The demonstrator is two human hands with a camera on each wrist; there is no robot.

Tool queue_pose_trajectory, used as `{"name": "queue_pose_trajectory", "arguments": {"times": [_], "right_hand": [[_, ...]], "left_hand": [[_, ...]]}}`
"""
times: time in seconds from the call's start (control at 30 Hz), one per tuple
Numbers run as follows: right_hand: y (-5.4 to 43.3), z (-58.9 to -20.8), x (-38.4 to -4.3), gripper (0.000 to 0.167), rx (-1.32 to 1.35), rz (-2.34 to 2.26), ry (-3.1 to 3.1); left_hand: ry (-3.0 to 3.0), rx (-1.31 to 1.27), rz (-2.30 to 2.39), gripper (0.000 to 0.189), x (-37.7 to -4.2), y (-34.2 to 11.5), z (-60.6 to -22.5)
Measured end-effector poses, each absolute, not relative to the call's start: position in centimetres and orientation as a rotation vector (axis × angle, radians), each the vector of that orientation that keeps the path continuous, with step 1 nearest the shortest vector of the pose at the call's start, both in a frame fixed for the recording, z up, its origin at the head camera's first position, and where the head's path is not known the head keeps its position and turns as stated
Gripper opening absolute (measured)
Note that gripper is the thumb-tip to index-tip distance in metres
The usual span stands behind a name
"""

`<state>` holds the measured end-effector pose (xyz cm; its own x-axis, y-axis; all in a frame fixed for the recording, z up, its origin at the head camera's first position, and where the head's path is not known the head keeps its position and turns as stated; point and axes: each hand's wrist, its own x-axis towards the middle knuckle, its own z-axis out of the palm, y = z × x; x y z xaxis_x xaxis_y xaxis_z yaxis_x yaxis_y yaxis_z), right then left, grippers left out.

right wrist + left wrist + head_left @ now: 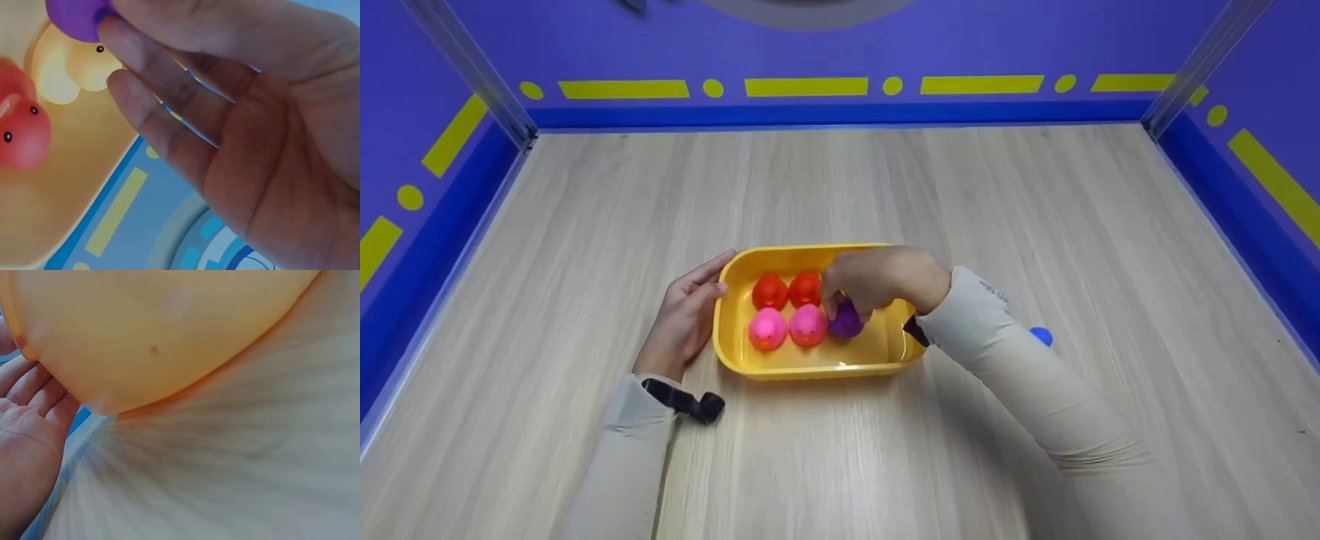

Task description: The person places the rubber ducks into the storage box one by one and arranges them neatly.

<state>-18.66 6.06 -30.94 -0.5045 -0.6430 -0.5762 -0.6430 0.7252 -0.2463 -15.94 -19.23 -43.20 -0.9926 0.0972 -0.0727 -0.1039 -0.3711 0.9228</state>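
Note:
A yellow plastic tub (810, 371) sits on the table. My left hand (682, 319) holds its left end, thumb over the rim and fingers along the outer wall (140, 343). Inside, a purple rubber duck (845, 321) is pinched between the thumb and fingers of my right hand (877, 277). Left of it are two pink ducks, one at the corner side (767, 328) and one nearer the purple duck (808, 325). Behind them are two red ducks (770, 291). The right wrist view shows a yellow duck (79, 67) beyond the purple one; in the head view my right hand mostly covers that area.
A blue object (1041, 336) lies on the table right of the tub, partly hidden by my right sleeve (1035, 382). Purple and blue walls (840, 52) with yellow markings stand at the back and both sides of the wooden tabletop (825, 187).

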Motion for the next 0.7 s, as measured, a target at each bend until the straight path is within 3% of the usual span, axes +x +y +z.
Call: {"name": "queue_pose_trajectory", "arguments": {"times": [0.7], "right_hand": [[5.54, -31.97, -19.14, 0.036, -0.965, 0.022, 2.251]], "left_hand": [[1.684, 0.015, 2.473, 0.054, -15.83, -19.25, -43.04]]}}
